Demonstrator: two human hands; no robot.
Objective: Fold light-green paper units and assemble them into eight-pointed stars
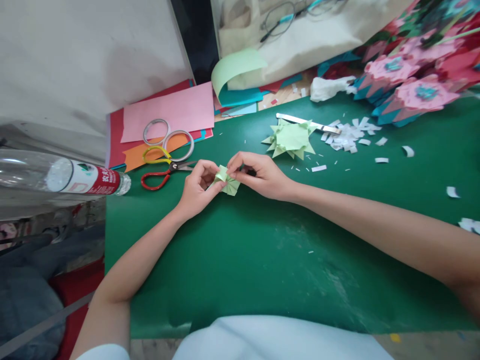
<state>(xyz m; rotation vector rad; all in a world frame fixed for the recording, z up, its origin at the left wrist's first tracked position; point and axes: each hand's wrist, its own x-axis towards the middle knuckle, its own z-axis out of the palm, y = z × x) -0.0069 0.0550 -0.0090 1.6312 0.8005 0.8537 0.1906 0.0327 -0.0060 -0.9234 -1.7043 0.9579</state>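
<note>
Between my two hands is a small folded light-green paper piece (pixel 231 187), creased in a fan-like pattern. My left hand (pixel 199 187) pinches its left side between thumb and fingers. On its upper right edge, my right hand (pixel 258 175) has thumb and forefinger closed. A larger light-green paper flower (pixel 290 137) with pointed petals lies on the green table just beyond my right hand. Scissors (pixel 170 168) with one yellow and one red handle loop rest left of my left hand, their blades pointing toward it.
Two tape rolls (pixel 180 145) lie on pink paper (pixel 168 114) and orange paper. A plastic bottle (pixel 86 177) lies at the left. White paper scraps (pixel 348 137) sit beside a craft knife (pixel 307 122). Pink paper flowers (pixel 423 95) and a cloth bag (pixel 322 45) with glasses occupy the back.
</note>
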